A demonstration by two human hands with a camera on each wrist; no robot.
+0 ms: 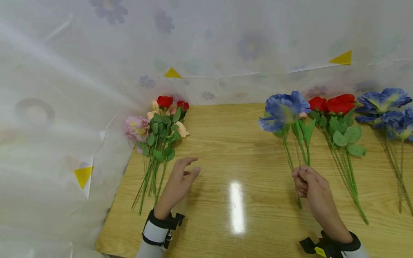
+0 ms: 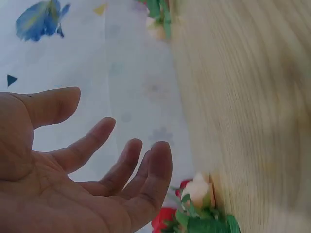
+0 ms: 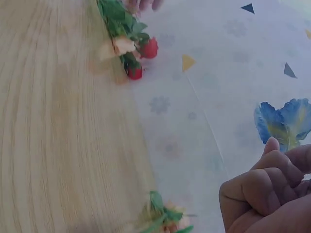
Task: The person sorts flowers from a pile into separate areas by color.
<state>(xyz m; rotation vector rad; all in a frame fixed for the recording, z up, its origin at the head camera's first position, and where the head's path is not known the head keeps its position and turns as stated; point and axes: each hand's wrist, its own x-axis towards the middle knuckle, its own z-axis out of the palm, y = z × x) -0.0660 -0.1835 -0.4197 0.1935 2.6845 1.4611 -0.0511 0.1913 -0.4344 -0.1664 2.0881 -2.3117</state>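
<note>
Pinched by its thin green stem, a blue artificial flower is held up by my right hand; its bloom also shows beyond the fingers in the right wrist view. My left hand hovers over the table with loosely bent fingers and nothing in them. Just left of it lies a bunch with a red rose, a pink-purple flower and a peach flower. Behind the held flower, green stems lie on the table, their blooms mostly hidden.
Red roses with leafy stems lie right of my right hand. Farther right are blue flowers. A white flower-patterned sheet with yellow triangles borders the wooden table at the back and left.
</note>
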